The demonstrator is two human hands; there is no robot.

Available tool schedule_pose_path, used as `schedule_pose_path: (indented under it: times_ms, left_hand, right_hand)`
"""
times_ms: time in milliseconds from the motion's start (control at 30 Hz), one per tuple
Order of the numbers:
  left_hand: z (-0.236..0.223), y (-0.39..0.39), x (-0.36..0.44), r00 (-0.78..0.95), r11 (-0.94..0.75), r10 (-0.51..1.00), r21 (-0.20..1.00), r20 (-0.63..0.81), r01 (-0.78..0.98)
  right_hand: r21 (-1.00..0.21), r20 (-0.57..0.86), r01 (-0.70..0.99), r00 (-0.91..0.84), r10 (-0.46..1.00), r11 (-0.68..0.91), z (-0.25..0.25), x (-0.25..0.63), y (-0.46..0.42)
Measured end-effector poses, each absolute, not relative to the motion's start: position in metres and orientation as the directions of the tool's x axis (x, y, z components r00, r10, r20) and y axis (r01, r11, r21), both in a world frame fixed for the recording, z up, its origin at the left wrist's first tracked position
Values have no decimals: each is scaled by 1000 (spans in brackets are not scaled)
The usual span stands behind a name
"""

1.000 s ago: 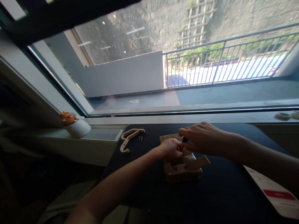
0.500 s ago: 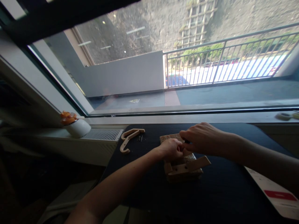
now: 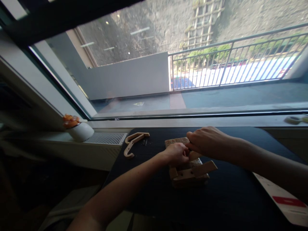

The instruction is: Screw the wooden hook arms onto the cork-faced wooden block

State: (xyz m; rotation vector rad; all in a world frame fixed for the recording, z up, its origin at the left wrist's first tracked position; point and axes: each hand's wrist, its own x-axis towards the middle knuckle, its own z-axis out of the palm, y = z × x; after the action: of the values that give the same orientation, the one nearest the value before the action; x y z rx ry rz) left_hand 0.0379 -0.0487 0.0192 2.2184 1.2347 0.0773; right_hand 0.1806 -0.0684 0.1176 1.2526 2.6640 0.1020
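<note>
My left hand (image 3: 176, 153) is closed, its fingers pinched on a light wooden piece (image 3: 195, 156) whose end sticks out to the right. My right hand (image 3: 207, 139) is closed just above and beside the left fingertips, around a small dark tool that its fingers mostly hide. Beneath both hands lies a block in bubble wrap (image 3: 174, 141) on the black table. Across the block's near end rests another wooden piece (image 3: 186, 174) with dark holes and a raised arm slanting right. What the two hands meet on is hidden.
On the black table (image 3: 149, 192), two wooden hooks (image 3: 131, 149) lie at the left beside several small screws (image 3: 144, 142). A white pot (image 3: 80, 131) with orange contents stands on the ledge. A flat board (image 3: 284, 199) with a red stripe is at the right. The window rises behind.
My right hand has turned slightly, and the dark tool under its fingers shows less. My left hand and the wooden pieces stay in place.
</note>
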Motion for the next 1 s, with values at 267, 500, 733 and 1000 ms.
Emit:
schedule_pose_path:
  times_ms: [267, 500, 733, 1000]
  left_hand:
    - [21, -50, 39, 563, -407, 800, 503, -207, 762]
    - [21, -50, 40, 555, -396, 802, 497, -223, 772]
    - [20, -50, 39, 571, -414, 799, 518, -187, 748]
    - [17, -48, 39, 574, -421, 794, 500, -201, 757]
  right_hand:
    - [101, -230, 724, -651, 724, 683, 131, 179, -71]
    - [167, -152, 756, -615, 774, 634, 118, 179, -68]
    - [48, -165, 732, -665, 728, 680, 130, 186, -70]
    - [126, -169, 764, -613, 772, 633, 120, 182, -69]
